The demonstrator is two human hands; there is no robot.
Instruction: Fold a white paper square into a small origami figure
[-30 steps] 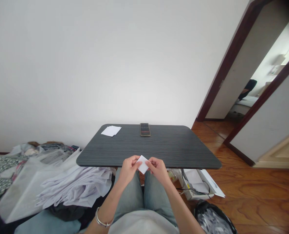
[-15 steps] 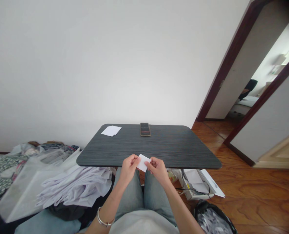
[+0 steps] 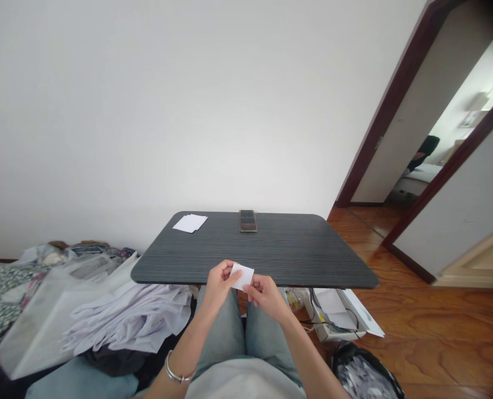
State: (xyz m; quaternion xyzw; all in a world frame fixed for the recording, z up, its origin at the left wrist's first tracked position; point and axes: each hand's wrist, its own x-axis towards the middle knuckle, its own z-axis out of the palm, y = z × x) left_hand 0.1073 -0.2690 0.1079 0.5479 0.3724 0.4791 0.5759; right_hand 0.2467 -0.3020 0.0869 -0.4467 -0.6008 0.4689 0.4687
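A small white piece of paper (image 3: 244, 275) is held over the near edge of the dark table (image 3: 304, 249). My left hand (image 3: 221, 280) grips its left side, thumb lying on top and fingers underneath. At its lower right corner, my right hand (image 3: 266, 293) pinches the paper between thumb and curled fingers. Several white paper sheets (image 3: 190, 223) lie overlapping at the table's far left corner. A dark, flat rectangular object (image 3: 247, 221) with a clear rim sits at the middle of the far edge; its kind is unclear.
Piled clothes (image 3: 134, 316) and a translucent plastic bag (image 3: 42, 321) lie left of my legs. Under the table's right side is a white box (image 3: 327, 330) with cables and papers. A black bag (image 3: 363, 371) of scraps stands at lower right. Behind the table rises a white wall (image 3: 230, 111).
The paper has turned and shifted slightly left. My right hand has slid down to its lower corner, and my left thumb reaches further across it.
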